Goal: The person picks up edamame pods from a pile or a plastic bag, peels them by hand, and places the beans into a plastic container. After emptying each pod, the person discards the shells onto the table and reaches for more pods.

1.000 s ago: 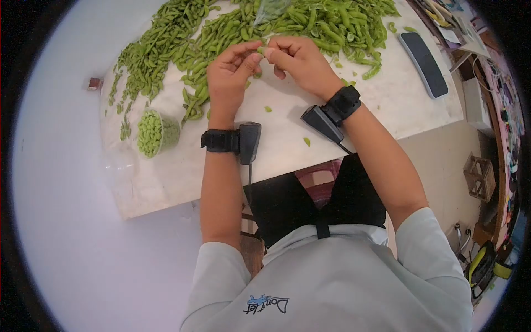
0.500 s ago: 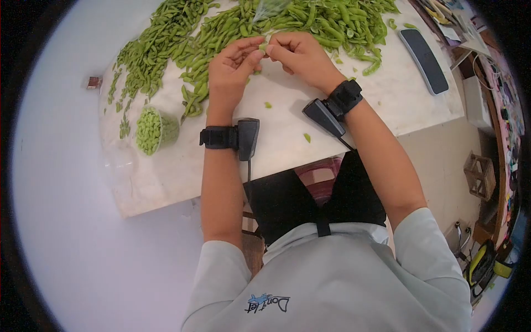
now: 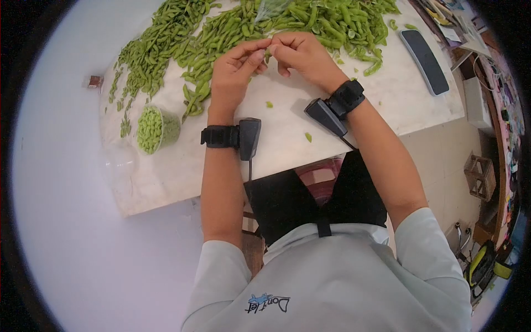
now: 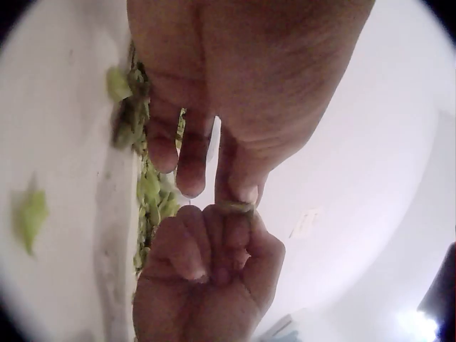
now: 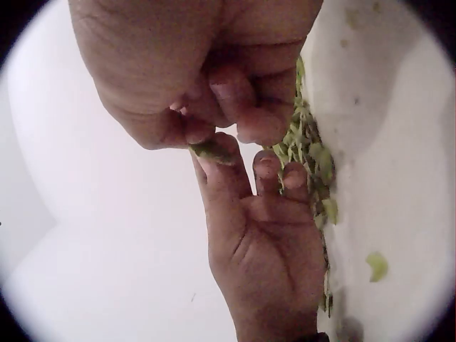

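Observation:
A small green soybean pod [image 5: 212,152] is pinched between the fingertips of both hands, above the near edge of the pod heap. My left hand [image 3: 232,74] holds it by thumb and index finger, its other fingers loosely bent. Opposite, my right hand [image 3: 306,58] grips the pod's other end with thumb and curled index finger. Fingers cover most of the pod in the head view; the left wrist view shows a thin green strip of it. A clear plastic cup [image 3: 170,128] of shelled green beans [image 3: 149,130] stands at the left, tipped toward the camera in this view.
Soybean pods [image 3: 221,39] spread in a wide heap over the table's [image 3: 232,177] far side, a clear plastic bag [image 3: 271,8] among them. A phone [image 3: 425,61] lies at the right. Loose green bits [image 3: 308,137] dot the near tabletop.
My left hand has shifted slightly right, and the fingertips of both hands are closer together. The pod, plainer between them earlier, is now mostly covered in the head view.

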Available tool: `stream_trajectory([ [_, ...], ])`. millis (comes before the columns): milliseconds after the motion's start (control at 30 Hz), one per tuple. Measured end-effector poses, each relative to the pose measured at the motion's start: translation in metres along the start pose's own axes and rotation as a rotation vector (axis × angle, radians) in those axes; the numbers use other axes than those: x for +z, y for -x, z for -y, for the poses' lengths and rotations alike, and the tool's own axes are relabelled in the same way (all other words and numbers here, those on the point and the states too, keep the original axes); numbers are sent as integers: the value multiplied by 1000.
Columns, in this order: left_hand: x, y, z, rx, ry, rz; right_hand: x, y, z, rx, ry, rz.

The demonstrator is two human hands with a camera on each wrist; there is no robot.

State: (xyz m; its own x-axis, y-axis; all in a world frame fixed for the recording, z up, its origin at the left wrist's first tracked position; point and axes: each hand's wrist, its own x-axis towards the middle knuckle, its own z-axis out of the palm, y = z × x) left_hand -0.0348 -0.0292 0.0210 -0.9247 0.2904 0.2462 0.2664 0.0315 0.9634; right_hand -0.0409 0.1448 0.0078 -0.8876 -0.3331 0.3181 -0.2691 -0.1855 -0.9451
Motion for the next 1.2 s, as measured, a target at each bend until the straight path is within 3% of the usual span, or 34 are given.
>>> stream_trajectory([
  [67, 1, -1, 3, 0, -21, -60, 2, 0, -2, 9, -70, -61],
  [167, -1, -2, 3, 118, -123, -271, -6, -2, 1, 16, -107, -333],
  [267, -2, -2, 4, 181, -181, -282, -10, -3, 5, 77, -118, -508],
  [367, 3, -2, 3, 153, -254, -238, -9, -2, 4, 91, -123, -459],
  [467, 4, -4, 6, 149, -236, -237, -8, -4, 3, 68, -38, -542],
  [567, 3, -2, 7, 123, -180, -224, -13, -4, 2, 55, -135, -571],
  [867, 1, -4, 10, 165, -175, -169, -17, 0, 4, 3, -503, -202],
  [967, 4, -2, 7, 176, -184, -202, -33, -2, 0, -116, -983, -243],
  [1067, -1, -3, 8, 180, -221, -228, -34, 2, 8, -204, -946, -497],
  [1100, 0, -4, 6, 175, -218, -236, -29, 1, 21, -131, -879, -610],
  [1200, 1, -1, 2, 163, -213, -263, -32, 2, 19, -152, -848, -535],
])
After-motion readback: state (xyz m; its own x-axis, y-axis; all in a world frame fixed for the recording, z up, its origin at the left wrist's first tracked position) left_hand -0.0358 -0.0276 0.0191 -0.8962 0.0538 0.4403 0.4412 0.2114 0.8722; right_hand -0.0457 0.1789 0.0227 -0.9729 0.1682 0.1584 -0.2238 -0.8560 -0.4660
